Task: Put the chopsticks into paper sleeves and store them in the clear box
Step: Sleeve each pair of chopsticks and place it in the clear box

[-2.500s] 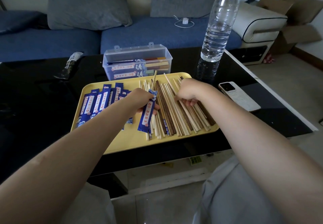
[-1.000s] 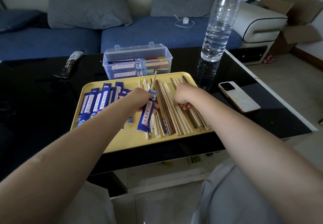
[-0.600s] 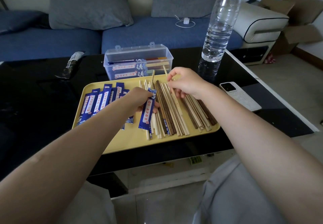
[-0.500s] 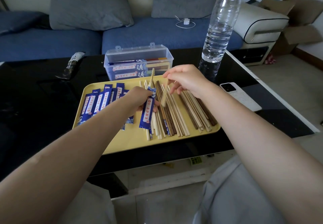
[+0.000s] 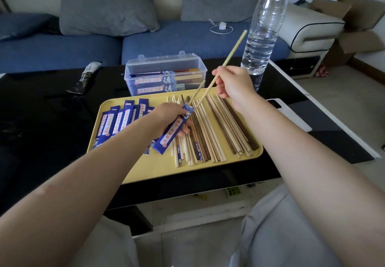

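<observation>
My right hand pinches a light, stiff pale bamboo chopstick at mid-length, tip nearing the flimsy blue paper sleeve my left hand grips above the yellow plastic tray, one stick already inside.

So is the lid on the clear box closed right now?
No, the clear box stands open on the table, its lid tipped back behind it, with sleeved chopsticks visible inside.

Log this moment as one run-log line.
step: sleeving second chopstick | left hand: holds blue sleeve, one chopstick inside | right hand: pinches pale chopstick, tip at sleeve mouth | clear box: open
</observation>
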{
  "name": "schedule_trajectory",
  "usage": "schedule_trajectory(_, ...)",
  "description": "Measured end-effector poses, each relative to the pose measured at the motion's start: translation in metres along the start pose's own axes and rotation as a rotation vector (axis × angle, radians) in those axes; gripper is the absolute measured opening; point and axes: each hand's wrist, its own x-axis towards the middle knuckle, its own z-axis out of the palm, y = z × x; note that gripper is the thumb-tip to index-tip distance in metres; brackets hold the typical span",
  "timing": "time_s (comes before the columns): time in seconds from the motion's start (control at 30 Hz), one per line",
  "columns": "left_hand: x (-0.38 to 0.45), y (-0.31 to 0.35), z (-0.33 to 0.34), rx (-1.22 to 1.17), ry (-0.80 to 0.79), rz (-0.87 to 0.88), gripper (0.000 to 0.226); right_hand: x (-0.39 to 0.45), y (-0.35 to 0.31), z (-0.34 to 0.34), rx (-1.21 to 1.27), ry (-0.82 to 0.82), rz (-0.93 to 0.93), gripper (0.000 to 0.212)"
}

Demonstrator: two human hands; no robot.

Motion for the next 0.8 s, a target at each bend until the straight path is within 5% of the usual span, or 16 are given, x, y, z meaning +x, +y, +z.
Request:
schedule_trajectory(0.37, -0.004, 0.003, 0.002, 0.066, -0.028, 0.089, 0.025, 0.012, 0.013, -0.012, 0.076, 0.128, 0.161, 0.023)
schedule_trajectory(0.63, -0.005, 0.005, 0.004, 0.057, 0.026, 0.199, 0.018, -0.007, 0.02, 0.01, -0.02, -0.25, 0.292, 0.017)
schedule_trajectory(0.8, -0.001, 0.004, 0.0, 0.07, 0.036, 0.196, 0.018, -0.009, 0.02, 0.02, -0.073, -0.335, 0.381, 0.021)
